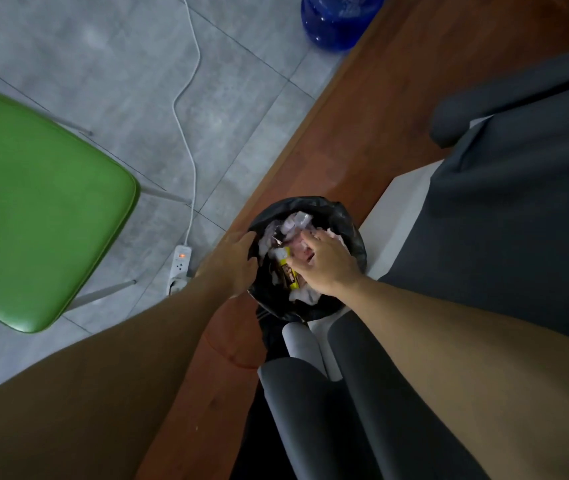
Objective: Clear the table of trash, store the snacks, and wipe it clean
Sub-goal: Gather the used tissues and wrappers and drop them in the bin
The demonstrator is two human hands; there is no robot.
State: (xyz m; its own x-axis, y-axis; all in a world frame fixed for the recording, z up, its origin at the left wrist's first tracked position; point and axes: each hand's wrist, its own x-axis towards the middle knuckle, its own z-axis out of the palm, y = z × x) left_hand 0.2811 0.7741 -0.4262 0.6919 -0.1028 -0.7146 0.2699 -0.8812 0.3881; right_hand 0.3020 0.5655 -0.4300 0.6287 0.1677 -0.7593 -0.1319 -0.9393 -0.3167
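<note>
Pressing open-fingered on the trash [297, 221], right hand [324, 261] touches yellow wrapper [288, 270] lying lengthwise near-to-far

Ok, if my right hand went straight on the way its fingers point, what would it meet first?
The crumpled tissue in the bin. Your right hand is over the opening, fingers aimed into that pile; they may already touch it, though depth is unclear.

green chair [34, 202] cut by left edge | blue bottle [338, 19] cut by top | wrapper [288, 268] print unreadable
</note>
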